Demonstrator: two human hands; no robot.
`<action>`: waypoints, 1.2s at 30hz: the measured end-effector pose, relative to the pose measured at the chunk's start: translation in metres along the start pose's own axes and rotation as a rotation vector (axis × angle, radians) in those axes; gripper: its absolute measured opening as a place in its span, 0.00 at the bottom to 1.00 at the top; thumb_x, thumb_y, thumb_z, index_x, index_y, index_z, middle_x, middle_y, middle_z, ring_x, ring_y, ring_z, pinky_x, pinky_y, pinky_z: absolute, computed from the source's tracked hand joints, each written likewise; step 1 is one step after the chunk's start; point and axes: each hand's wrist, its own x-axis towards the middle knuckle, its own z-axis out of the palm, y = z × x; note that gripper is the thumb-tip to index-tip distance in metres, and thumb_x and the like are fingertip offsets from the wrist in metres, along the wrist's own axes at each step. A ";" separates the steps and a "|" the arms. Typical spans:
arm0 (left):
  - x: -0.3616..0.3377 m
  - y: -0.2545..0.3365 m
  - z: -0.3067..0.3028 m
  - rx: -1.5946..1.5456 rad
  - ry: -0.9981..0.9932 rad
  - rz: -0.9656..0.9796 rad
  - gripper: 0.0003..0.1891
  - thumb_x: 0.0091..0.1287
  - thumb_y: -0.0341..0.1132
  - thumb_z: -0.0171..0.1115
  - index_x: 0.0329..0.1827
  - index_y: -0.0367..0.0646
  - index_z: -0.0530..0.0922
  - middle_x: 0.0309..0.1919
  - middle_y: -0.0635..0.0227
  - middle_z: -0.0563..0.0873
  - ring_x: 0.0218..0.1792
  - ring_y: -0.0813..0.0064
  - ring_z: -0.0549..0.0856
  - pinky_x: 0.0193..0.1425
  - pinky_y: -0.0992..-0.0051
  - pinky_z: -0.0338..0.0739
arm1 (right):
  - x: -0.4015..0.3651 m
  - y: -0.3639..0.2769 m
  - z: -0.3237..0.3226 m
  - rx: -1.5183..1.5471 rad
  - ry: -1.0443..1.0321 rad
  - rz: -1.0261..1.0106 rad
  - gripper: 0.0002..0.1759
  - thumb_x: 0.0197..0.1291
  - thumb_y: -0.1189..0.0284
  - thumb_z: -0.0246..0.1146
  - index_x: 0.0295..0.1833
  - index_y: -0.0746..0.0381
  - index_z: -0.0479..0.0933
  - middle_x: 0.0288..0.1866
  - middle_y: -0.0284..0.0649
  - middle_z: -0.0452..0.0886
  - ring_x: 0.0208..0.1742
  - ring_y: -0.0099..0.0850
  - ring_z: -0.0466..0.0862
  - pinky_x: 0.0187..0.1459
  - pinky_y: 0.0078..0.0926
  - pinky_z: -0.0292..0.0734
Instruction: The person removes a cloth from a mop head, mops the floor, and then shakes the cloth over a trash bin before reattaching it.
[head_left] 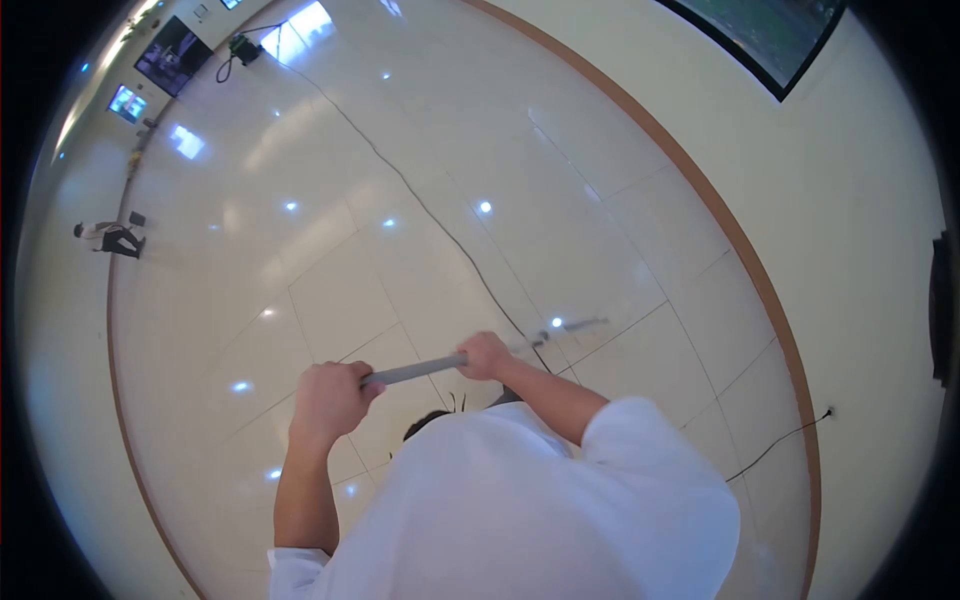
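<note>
Both hands grip a thin grey pole [420, 369] that runs across in front of my white shirt. My left hand [330, 397] is closed around its near end, at the lower left. Further along the shaft, my right hand [486, 355] is wrapped around it. Beyond my right hand the pole [575, 325] continues to the right over the glossy cream floor tiles; its far end is blurred and I cannot make out a head on it. A dark shape [428, 423] shows just below the pole at the edge of my shirt.
A thin black cable [420, 200] runs across the tiled floor from a dark device [243, 47] at the far end. Another cable reaches a wall socket [828, 411]. A brown baseboard [745, 260] edges the cream wall, with a dark frame [770, 40] on it. A person [110, 238] is far off.
</note>
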 end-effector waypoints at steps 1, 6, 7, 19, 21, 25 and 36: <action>0.013 -0.015 -0.011 -0.005 -0.010 0.012 0.15 0.66 0.48 0.67 0.44 0.47 0.87 0.27 0.64 0.88 0.34 0.58 0.87 0.42 0.59 0.81 | 0.039 0.000 -0.001 0.000 -0.016 -0.030 0.12 0.51 0.58 0.64 0.25 0.54 0.83 0.24 0.47 0.83 0.32 0.52 0.85 0.39 0.49 0.81; 0.100 -0.088 -0.036 0.050 0.167 -0.085 0.13 0.66 0.44 0.68 0.41 0.43 0.85 0.25 0.61 0.87 0.29 0.58 0.86 0.35 0.60 0.79 | 0.225 0.016 -0.008 0.076 0.179 -0.230 0.09 0.49 0.64 0.65 0.21 0.55 0.78 0.23 0.44 0.81 0.31 0.50 0.83 0.36 0.48 0.76; 0.125 -0.104 -0.036 0.046 0.150 -0.068 0.13 0.66 0.44 0.68 0.41 0.43 0.85 0.25 0.61 0.87 0.29 0.58 0.86 0.35 0.60 0.79 | 0.262 0.021 -0.005 0.095 0.258 -0.256 0.09 0.49 0.66 0.64 0.21 0.55 0.77 0.22 0.44 0.80 0.31 0.50 0.82 0.37 0.48 0.75; 0.552 -0.208 -0.302 0.117 -0.107 0.367 0.12 0.63 0.45 0.69 0.34 0.45 0.83 0.20 0.59 0.83 0.28 0.55 0.84 0.35 0.58 0.77 | 0.568 0.122 -0.159 0.061 0.428 0.420 0.18 0.56 0.60 0.65 0.19 0.59 0.76 0.23 0.46 0.80 0.33 0.50 0.82 0.43 0.50 0.75; 0.634 -0.227 -0.295 0.096 -0.110 0.601 0.14 0.65 0.47 0.67 0.32 0.45 0.84 0.22 0.60 0.84 0.30 0.55 0.85 0.37 0.57 0.77 | 0.585 0.148 -0.156 0.044 0.491 0.529 0.17 0.54 0.59 0.67 0.20 0.58 0.78 0.23 0.45 0.82 0.31 0.50 0.83 0.37 0.50 0.76; 0.797 -0.254 -0.233 0.115 -0.144 0.593 0.16 0.68 0.49 0.64 0.36 0.45 0.86 0.24 0.60 0.86 0.32 0.54 0.85 0.40 0.56 0.78 | 0.641 0.227 -0.135 -0.015 0.409 0.704 0.13 0.49 0.57 0.68 0.24 0.54 0.84 0.25 0.43 0.84 0.29 0.49 0.84 0.37 0.47 0.80; 1.064 -0.449 -0.400 0.091 0.059 0.250 0.15 0.71 0.47 0.61 0.39 0.43 0.84 0.27 0.57 0.87 0.32 0.51 0.86 0.38 0.55 0.80 | 1.148 0.339 -0.245 -0.007 0.267 0.232 0.07 0.47 0.63 0.67 0.24 0.54 0.82 0.25 0.46 0.82 0.34 0.49 0.84 0.42 0.46 0.79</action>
